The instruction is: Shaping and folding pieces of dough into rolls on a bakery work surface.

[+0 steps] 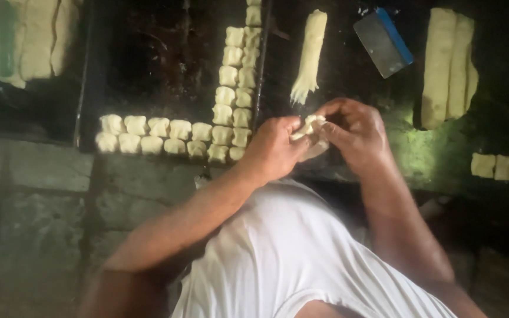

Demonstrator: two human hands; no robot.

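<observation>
My left hand [275, 147] and my right hand [351, 132] meet over the table's near edge, both pinching one small pale dough piece [308, 128] between their fingers. Just left of them lies a dark baking tray [148, 59] with several dough pieces [166, 135] set in two rows along its near edge and a double column up its right side. A long dough strip [309, 56] with a frayed near end lies beyond my hands.
A blue-handled metal scraper [383, 41] rests at the back. Long dough logs [449, 65] lie at the right, two cut dough pieces [499, 166] near the right edge, more dough [36, 38] at the far left.
</observation>
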